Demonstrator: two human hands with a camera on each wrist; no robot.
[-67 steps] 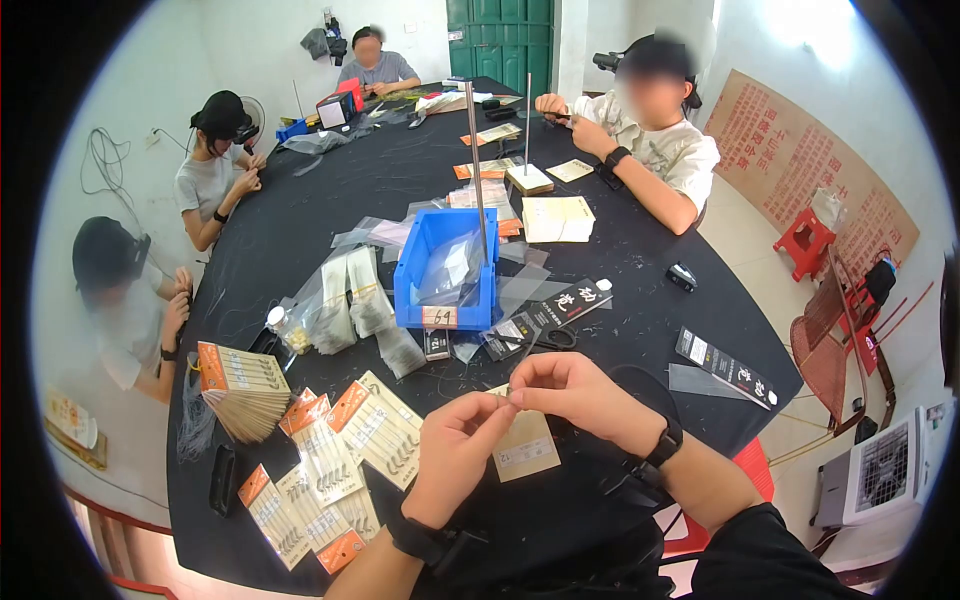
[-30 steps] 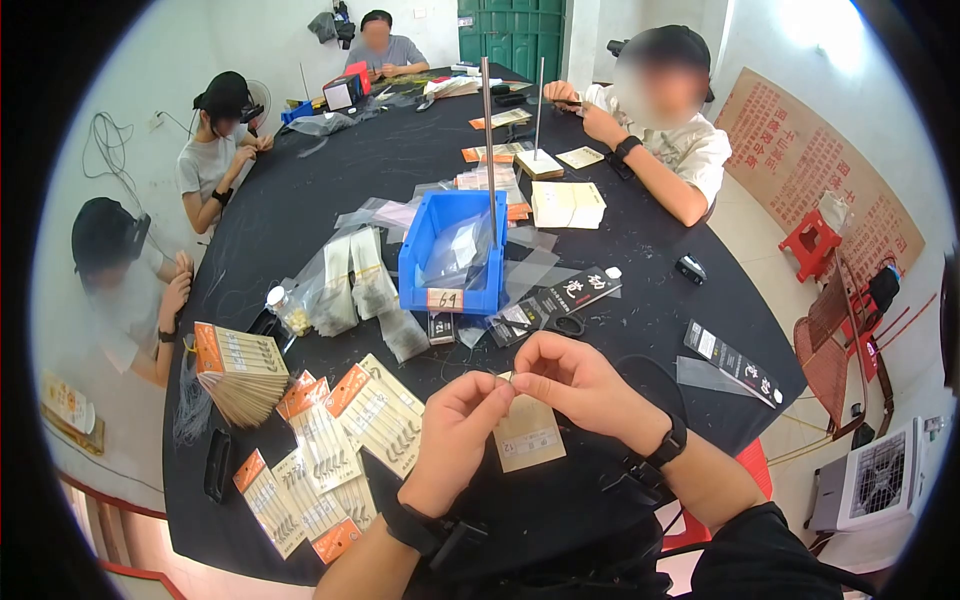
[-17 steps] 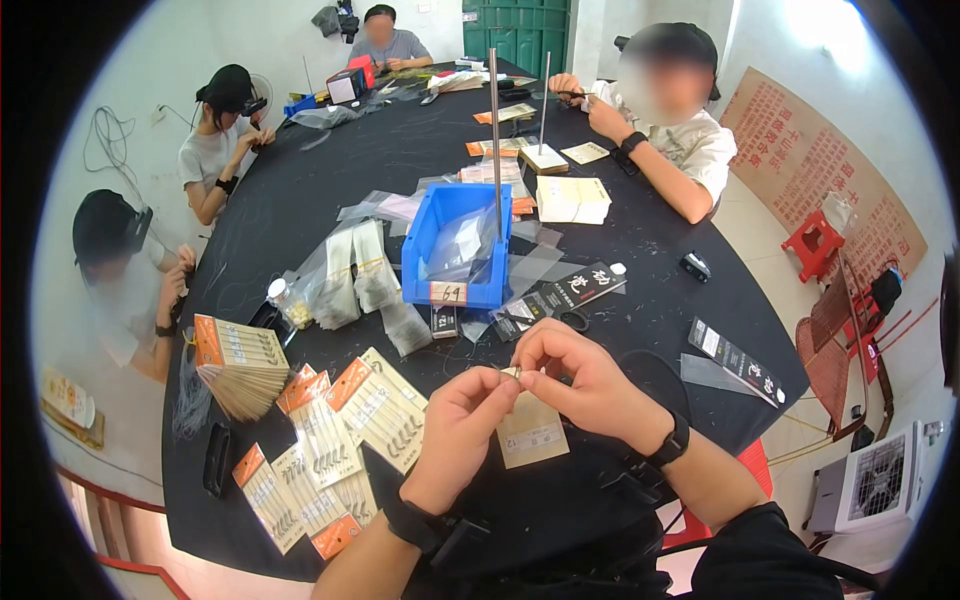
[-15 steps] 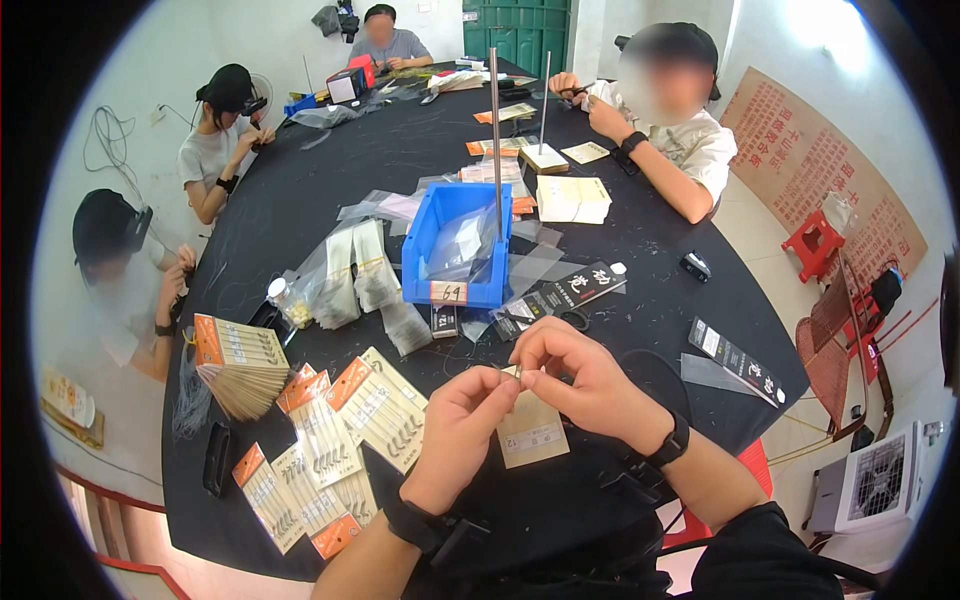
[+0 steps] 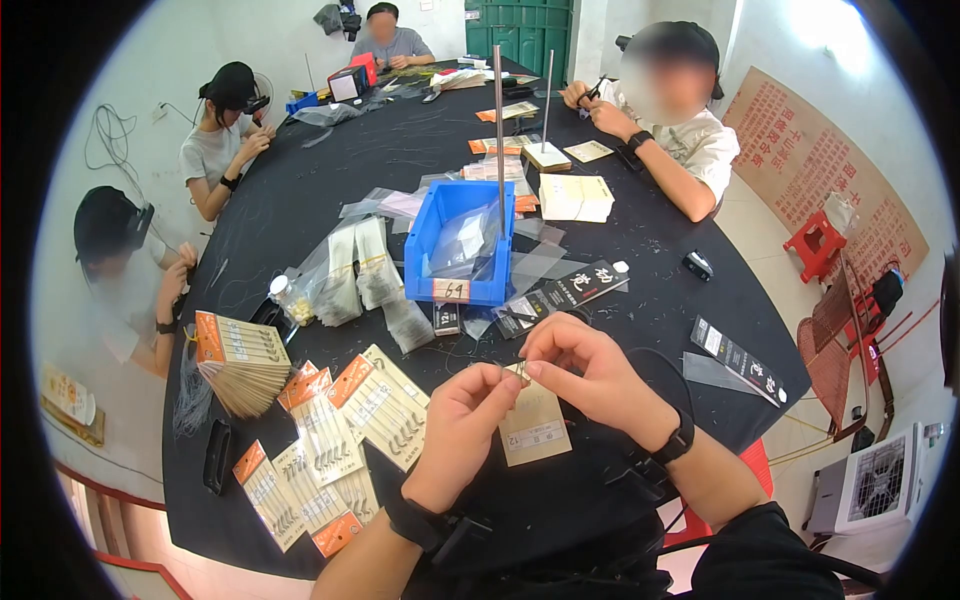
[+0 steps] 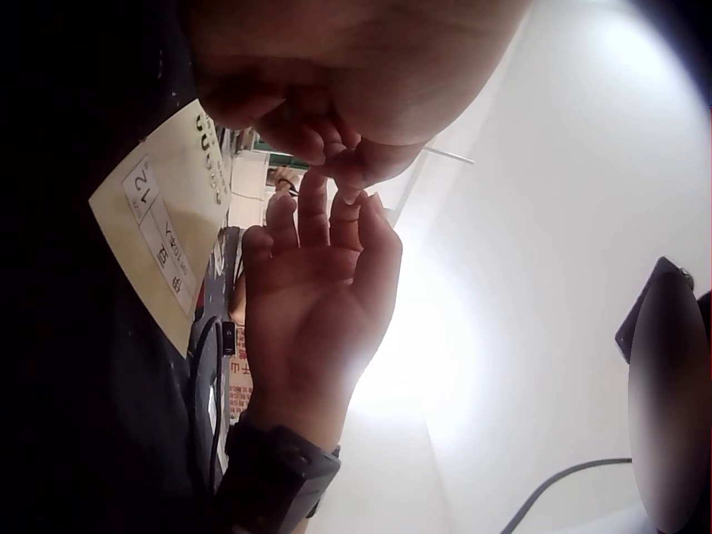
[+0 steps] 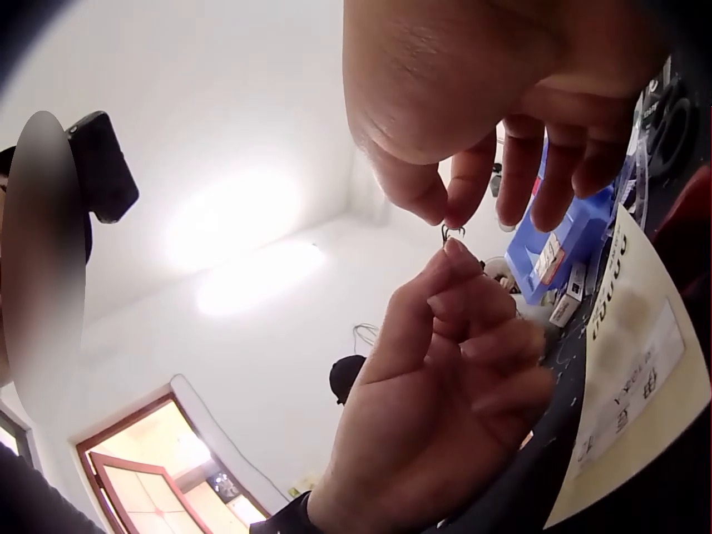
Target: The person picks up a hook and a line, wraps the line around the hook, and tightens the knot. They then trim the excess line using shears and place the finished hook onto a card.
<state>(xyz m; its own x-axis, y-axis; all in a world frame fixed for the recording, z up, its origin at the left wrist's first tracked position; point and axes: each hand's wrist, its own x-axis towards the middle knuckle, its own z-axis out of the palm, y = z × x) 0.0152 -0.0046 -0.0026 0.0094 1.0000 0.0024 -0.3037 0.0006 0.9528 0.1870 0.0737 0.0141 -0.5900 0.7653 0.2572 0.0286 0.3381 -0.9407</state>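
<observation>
Close together over the near table, my left hand (image 5: 460,425) and right hand (image 5: 605,380) meet at their fingertips. Between them is a small dark fish hook (image 7: 451,234), clearest in the right wrist view. Thumb and forefinger of the left hand pinch it from below there, while the right hand's thumb and forefinger pinch at its upper end. Below the hands lies a beige card (image 5: 535,435) with a white label marked 12; the left wrist view shows a row of hooks along this card (image 6: 156,245). Fingers hide most of the pinched hook.
Orange-topped hook cards (image 5: 320,430) spread at left, beside a fanned card stack (image 5: 240,365). Ahead stands a blue bin (image 5: 460,285) with a metal rod (image 5: 499,130). Black packages (image 5: 565,300), plastic sleeves and a small jar (image 5: 290,300) surround it. Several people sit around the table.
The head view has shifted slightly, so the table sits higher in it. My hands keep pinching at the same spot, with small finger shifts; the card's label has come further into view.
</observation>
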